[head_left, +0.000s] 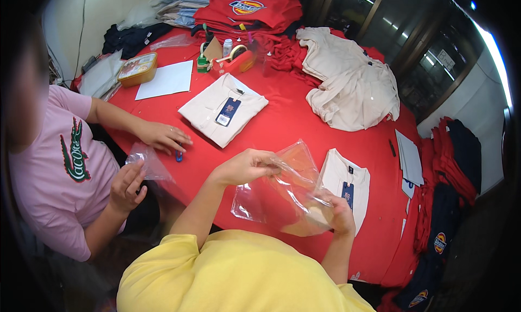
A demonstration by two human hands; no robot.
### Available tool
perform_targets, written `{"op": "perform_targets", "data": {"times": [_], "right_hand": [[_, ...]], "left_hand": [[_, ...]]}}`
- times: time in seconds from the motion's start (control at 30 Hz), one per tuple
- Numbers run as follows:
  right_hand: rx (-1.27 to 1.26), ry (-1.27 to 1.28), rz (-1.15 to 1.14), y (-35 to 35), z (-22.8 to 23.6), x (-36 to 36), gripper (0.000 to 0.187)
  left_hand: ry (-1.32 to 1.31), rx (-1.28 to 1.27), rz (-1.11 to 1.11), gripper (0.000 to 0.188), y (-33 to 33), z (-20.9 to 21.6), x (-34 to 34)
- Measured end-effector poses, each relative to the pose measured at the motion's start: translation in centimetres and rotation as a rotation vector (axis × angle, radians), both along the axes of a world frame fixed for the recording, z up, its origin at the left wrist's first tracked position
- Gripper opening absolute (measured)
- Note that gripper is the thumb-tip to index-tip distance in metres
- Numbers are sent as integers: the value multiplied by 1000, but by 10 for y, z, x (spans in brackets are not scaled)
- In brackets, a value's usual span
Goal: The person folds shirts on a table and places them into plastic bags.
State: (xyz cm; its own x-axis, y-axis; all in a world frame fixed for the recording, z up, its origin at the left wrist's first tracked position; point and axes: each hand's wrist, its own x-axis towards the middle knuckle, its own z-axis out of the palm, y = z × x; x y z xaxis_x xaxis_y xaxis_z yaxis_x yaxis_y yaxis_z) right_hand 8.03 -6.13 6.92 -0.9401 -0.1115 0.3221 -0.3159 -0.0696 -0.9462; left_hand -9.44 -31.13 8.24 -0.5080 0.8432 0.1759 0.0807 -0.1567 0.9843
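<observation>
A clear plastic bag point(296, 168) is stretched between my two hands over the red table. My left hand point(248, 166) pinches its upper left edge with the fingers closed. Lower down on the right, my right hand point(337, 213) grips the bag's other side. Just beyond that hand lies a folded cream shirt point(331, 168) with a dark blue tag point(348, 192), partly covered by the bag and my hand. Another folded cream shirt point(203, 103), also tagged in dark blue point(228, 112), rests farther off to the left.
At left, a co-worker in a pink shirt point(54, 176) holds a plastic bag point(149, 163). Farther back are a red tape dispenser point(236, 62), a yellow tub point(137, 70) and white card point(165, 80). Loose cream shirts point(355, 89) and red garments point(260, 13) are piled along the far side.
</observation>
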Motion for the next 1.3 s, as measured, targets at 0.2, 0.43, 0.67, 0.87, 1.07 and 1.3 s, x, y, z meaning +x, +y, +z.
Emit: {"op": "perform_targets", "data": {"times": [0.2, 0.43, 0.67, 0.87, 1.07, 1.3], "right_hand": [[-583, -600, 111, -34, -13, -9, 69], [-329, -544, 69, -25, -33, -6, 37], [-635, -423, 12, -18, -22, 1, 30], [-438, -247, -560, 25, -21, 17, 27], [81, 17, -1003, 13, 31, 28, 18], [468, 95, -861, -26, 39, -9, 21]], "left_hand": [[314, -198, 26, 38, 10, 17, 13], [497, -336, 212, 48, 19, 17, 19], [615, -270, 102, 33, 7, -15, -6], [238, -230, 123, 20, 8, -11, -8], [-62, 20, -22, 28, 17, -13, -7], [-339, 198, -194, 66, 40, 1, 8]]}}
